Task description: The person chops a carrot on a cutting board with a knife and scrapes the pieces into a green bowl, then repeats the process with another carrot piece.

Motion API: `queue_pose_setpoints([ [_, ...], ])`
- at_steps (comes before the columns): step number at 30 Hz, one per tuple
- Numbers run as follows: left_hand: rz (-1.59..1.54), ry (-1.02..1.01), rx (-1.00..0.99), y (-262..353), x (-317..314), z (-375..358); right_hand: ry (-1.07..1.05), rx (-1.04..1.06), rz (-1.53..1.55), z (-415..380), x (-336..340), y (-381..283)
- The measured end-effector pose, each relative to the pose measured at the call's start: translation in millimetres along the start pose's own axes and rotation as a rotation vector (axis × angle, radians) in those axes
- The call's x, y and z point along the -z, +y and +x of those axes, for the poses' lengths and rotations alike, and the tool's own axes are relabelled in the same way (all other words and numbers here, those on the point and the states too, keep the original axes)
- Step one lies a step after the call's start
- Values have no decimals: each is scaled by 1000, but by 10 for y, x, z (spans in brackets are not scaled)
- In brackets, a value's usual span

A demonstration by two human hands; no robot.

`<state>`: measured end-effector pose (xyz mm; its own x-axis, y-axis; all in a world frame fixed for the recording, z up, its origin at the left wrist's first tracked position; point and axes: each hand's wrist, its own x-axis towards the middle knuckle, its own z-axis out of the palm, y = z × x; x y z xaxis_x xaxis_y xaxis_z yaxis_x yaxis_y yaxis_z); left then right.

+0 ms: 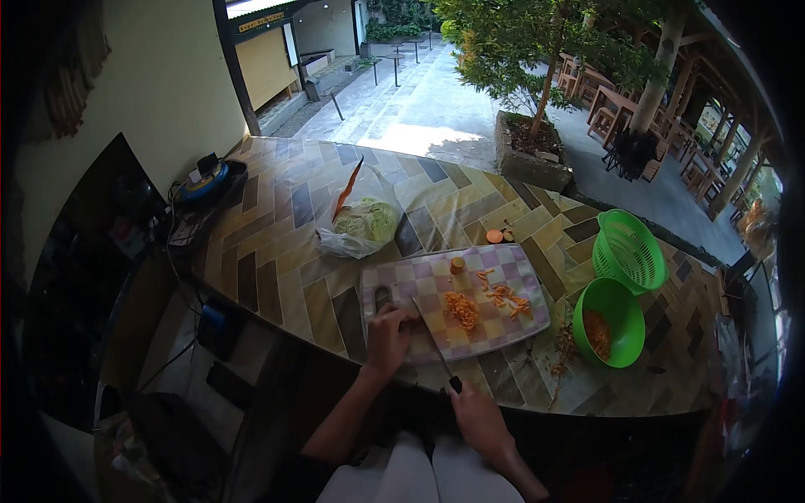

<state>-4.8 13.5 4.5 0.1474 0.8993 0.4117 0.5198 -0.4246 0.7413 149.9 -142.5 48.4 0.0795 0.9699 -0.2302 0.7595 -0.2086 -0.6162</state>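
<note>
Orange chopped carrot point(461, 311), beyond right grip point(480, 422) clasping knife point(433, 341), left grip point(388, 339) over cutting board point(411, 274), its hold unclear

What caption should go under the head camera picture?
Chopped carrot on a checkered cutting board, right hand gripping a kitchen knife, left hand near the board's handle hole.

"What does the knife point(432, 334) look made of?"

"Smooth metal along the blade."

"And the chopping board point(515, 268)?"

"Smooth-faced; I can't tell of what."

"The bowl point(629, 325) and colander point(622, 245)?"

"Both plastic: the bowl smooth and slightly glossy, the colander pierced with holes."

"That bag point(342, 244)?"

"Thin, crinkled, see-through plastic."

"What about the counter point(293, 281)?"

"Smooth, tile-like pieces, with a sheen toward the far edge."

"And the planter point(516, 158) beyond?"

"Rough and matt, like stone or concrete."
</note>
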Motion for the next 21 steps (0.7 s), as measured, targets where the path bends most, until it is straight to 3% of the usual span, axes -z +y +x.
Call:
queue_pose_setpoints([
  [4, 37, 27, -61, 21, -5, -30, 32, 31, 52, 103, -15, -20],
  [12, -15, 46, -5, 11, -17, -56, 29, 73, 251, 57, 28, -11],
  [21, -26, 34, 82, -58, -34, -10, -19, 3, 106, 76, -1, -57],
])
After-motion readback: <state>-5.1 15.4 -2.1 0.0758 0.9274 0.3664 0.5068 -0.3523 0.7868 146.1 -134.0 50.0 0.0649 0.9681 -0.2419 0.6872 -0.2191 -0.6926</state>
